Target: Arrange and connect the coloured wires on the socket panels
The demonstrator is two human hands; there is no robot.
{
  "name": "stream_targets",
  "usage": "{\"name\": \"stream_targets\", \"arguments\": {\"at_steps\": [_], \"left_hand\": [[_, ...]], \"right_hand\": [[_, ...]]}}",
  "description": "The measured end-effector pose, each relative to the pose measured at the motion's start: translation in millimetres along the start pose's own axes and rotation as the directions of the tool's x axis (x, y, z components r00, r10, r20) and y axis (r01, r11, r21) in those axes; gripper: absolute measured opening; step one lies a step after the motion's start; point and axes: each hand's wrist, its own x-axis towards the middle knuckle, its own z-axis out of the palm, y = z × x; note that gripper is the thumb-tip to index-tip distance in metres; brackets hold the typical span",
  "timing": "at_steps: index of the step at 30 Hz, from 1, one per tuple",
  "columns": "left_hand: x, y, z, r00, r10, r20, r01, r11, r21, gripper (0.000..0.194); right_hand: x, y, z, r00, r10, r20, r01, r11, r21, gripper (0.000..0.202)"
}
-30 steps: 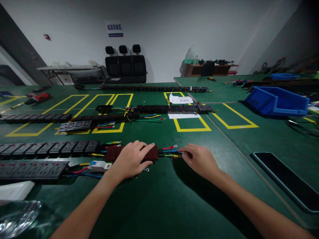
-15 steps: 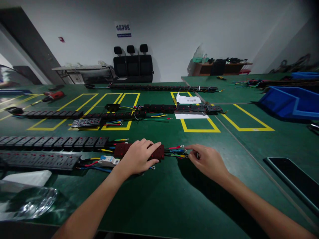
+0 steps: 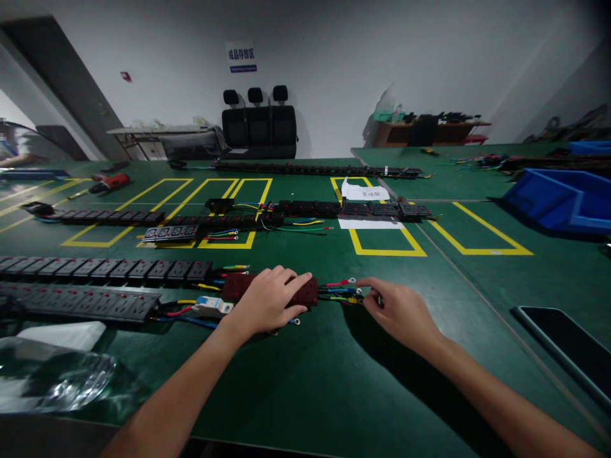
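Under my left hand (image 3: 272, 299) is a dark red socket strip (image 3: 232, 287); the fingers drape over its top and the thumb lies along the near side. From its right end come several coloured wires (image 3: 337, 291) tipped with ring terminals. My right hand (image 3: 394, 308) is at these tips, its index finger stretched toward the red wire's terminal (image 3: 352, 280). Its thumb and other fingers curl together by the lower terminals, and the exact contact is partly hidden. A white circuit breaker (image 3: 213, 305) with wires lies left of my left hand.
Two black socket strips (image 3: 81, 303) lie at left, near a clear plastic package (image 3: 57, 375). More strips (image 3: 315, 208) cross the table behind. A phone (image 3: 563, 346) and a blue bin (image 3: 556, 200) are at right. A person (image 3: 21, 146) sits at far left.
The view has shifted slightly, so the scene sits a little farther right. Both hands keep nearly the same places on the red strip and at the wire ends.
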Motion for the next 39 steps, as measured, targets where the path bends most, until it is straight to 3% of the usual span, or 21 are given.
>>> {"name": "stream_targets", "arguments": {"at_steps": [12, 22, 33, 39], "left_hand": [[-0.1, -0.1, 1.8, 1.0, -0.005, 0.001, 0.005, 1.0, 0.004, 0.067], [-0.3, 0.9, -0.4, 1.0, 0.0, 0.013, -0.001, 1.0, 0.014, 0.068], [-0.1, 0.4, 0.1, 1.0, 0.004, 0.012, -0.004, 1.0, 0.001, 0.068], [0.0, 0.3, 1.0, 1.0, 0.001, 0.009, -0.001, 1.0, 0.007, 0.068]], "right_hand": [[0.7, 4.5, 6.7, 0.996, -0.077, -0.037, 0.079, 0.996, 0.049, 0.037], [-3.0, -0.5, 1.3, 0.946, -0.282, -0.16, 0.308, 0.935, 0.173, 0.033], [-1.3, 1.1, 4.6, 0.974, -0.155, -0.163, 0.168, 0.983, 0.073, 0.033], [-0.8, 0.5, 4.3, 0.991, -0.127, -0.034, 0.122, 0.987, -0.109, 0.039]]}}
